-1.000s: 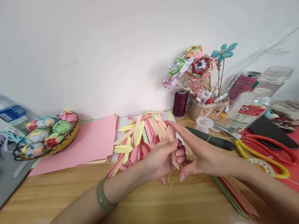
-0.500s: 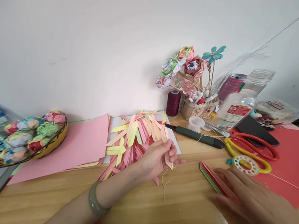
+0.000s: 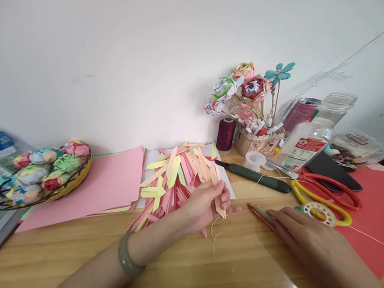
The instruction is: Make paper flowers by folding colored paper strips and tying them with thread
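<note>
The left hand (image 3: pixel 207 204), near the middle of the scene, was closed on a folded peach paper piece (image 3: pixel 215 173) and held it nearly upright, while a thin pale thread (image 3: pixel 213 243) showed just on the near side of it. On the near right, the right hand (image 3: pixel 308 234) was gripping the folded red and green papers (image 3: pixel 263 215), whose free end pointed to the far left. Beyond the left hand lay a pile of coloured paper strips (image 3: pixel 171 176), and the scissors (image 3: pixel 320 177) rested beyond the right hand.
</note>
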Motion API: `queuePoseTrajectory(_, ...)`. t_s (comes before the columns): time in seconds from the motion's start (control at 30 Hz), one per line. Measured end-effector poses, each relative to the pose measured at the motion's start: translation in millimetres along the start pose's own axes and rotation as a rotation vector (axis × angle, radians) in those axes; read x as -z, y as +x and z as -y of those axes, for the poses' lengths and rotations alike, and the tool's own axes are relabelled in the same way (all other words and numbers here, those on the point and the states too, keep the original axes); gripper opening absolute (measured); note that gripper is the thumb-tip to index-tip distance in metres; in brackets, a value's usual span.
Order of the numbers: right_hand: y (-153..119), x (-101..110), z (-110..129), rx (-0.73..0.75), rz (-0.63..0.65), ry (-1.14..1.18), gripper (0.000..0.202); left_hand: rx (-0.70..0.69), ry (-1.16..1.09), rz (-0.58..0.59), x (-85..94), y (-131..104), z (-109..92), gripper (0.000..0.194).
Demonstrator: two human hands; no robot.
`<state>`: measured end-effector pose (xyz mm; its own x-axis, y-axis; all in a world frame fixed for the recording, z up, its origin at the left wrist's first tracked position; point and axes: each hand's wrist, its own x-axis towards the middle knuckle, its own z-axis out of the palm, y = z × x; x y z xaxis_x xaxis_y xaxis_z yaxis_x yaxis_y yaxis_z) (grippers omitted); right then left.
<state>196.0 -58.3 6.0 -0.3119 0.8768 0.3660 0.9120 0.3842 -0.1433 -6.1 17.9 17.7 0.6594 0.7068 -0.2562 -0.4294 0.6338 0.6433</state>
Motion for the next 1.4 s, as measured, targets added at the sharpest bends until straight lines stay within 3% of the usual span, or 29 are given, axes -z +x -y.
queuePoseTrajectory(0.2,-4,-7,-5,0.114,-0.013,-0.098,0.035,-0.026,0.055,-0.041,2.2,2,4,0.029)
queuePoseTrajectory(0.33,-4,-15,-5,0.119,0.076,0.039,0.035,-0.061,0.083,-0.069,3.0,2,7,0.04)
queuePoseTrajectory(0.43,8,-7,-2,-0.127,0.063,0.289,0.03,-0.077,0.107,-0.099,2.6,2,9,0.041)
queuePoseTrajectory(0.53,30,7,5,-0.433,0.109,0.655,0.031,-0.096,0.134,-0.145,2.5,2,11,0.028)
queuePoseTrajectory(0.63,52,13,16,-0.546,0.077,0.963,0.031,-0.135,0.158,-0.14,1.8,4,13,0.027)
queuePoseTrajectory(0.83,81,-1,42,-0.444,0.017,0.994,0.03,-0.241,-0.083,-0.189,-4.5,6,12,0.019)
queuePoseTrajectory(0.97,92,-6,46,-0.43,-0.025,0.948,0.03,-0.268,-0.155,-0.217,-5.2,5,10,0.017)
queuePoseTrajectory(1.23,94,-23,44,-0.434,-0.094,1.137,0.023,-0.302,-0.176,-0.219,-7.5,3,7,0.018)
queuePoseTrajectory(1.4,88,-28,50,-0.388,-0.104,1.062,0.02,-0.34,-0.111,-0.253,-8.3,2,7,0.02)
